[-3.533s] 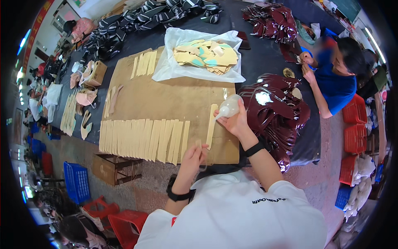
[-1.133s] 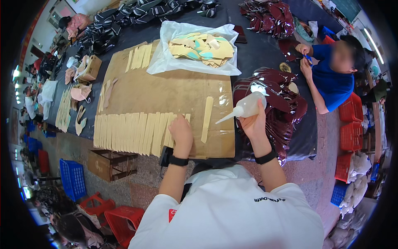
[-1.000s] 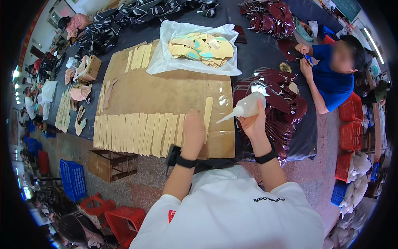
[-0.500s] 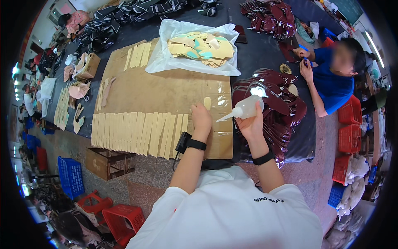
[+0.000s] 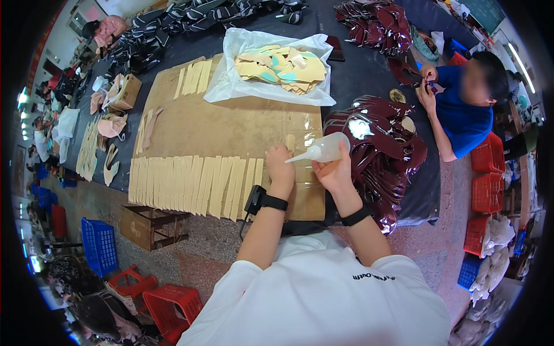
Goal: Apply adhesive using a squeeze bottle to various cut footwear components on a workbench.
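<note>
My right hand (image 5: 333, 173) grips a translucent squeeze bottle (image 5: 331, 147) with a long, thin nozzle. The bottle lies nearly level, its tip pointing left, just above my left hand (image 5: 279, 166). That hand rests on the cardboard sheet (image 5: 231, 124) with its fingers curled in. Whatever they may grip is hidden. A short cream strip (image 5: 290, 140) shows beyond those fingers, its lower part covered by the hand. To the left, several similar cream strips (image 5: 184, 183) lie side by side in an overlapping row along the cardboard's near edge.
A white plastic bag (image 5: 216, 86) holds cream cut pieces (image 5: 280, 68) at the far side. Glossy maroon pieces (image 5: 378, 130) are heaped on the right. Across from them, a person in blue (image 5: 464, 109) handles something small. A wooden stool (image 5: 151, 226) stands below the table's near edge.
My right hand has brought the bottle left and slightly down, so its nozzle tip is now over my left hand. The left hand has barely moved.
</note>
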A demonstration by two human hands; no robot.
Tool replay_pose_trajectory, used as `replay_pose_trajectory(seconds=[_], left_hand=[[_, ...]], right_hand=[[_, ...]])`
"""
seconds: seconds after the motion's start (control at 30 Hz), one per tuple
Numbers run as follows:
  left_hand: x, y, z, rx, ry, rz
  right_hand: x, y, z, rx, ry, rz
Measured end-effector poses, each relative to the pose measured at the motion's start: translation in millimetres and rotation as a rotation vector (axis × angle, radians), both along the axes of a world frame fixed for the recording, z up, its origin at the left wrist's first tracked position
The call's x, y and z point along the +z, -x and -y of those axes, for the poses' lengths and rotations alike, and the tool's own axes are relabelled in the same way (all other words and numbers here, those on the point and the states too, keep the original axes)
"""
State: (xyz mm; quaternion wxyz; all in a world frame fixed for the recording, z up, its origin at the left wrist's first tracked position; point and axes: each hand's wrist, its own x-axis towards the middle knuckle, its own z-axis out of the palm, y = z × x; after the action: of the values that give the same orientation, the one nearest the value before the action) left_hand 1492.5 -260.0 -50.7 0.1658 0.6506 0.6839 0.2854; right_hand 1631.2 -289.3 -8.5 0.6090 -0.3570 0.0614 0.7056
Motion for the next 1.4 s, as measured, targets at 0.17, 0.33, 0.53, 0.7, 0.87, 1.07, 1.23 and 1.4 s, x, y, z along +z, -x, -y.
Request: replay_pose_trajectory(seconds=[0.17, 0.33, 0.53, 0.7, 0.87, 1.07, 1.23, 1.4], left_hand=[[-7, -5, 5, -0.104, -0.006, -0.220], [4, -13, 13, -0.043, -0.004, -0.273], [34, 15, 36, -0.039, -0.009, 0.274], [74, 42, 85, -0.114, 0.559, 1.240], [89, 75, 122, -0.107, 0.742, 1.361], [121, 73, 132, -0.077, 0.668, 1.030], [129, 66, 130, 0.065, 0.578, 1.115], [133, 67, 133, 0.058, 0.549, 1.141]], right_hand=[[-11, 14, -5, -0.008, 0.048, -0.047], [-14, 23, -15, 0.032, 0.031, -0.160], [-27, 22, -26, 0.151, 0.051, -0.194], [-22, 24, -25, 0.165, 0.013, -0.139], [-7, 18, -21, 0.177, 0.055, -0.084], [44, 4, 7, -0.120, -0.279, 0.192], [64, -7, 20, -0.165, -0.433, 0.512], [67, -7, 27, -0.178, -0.427, 0.518]])
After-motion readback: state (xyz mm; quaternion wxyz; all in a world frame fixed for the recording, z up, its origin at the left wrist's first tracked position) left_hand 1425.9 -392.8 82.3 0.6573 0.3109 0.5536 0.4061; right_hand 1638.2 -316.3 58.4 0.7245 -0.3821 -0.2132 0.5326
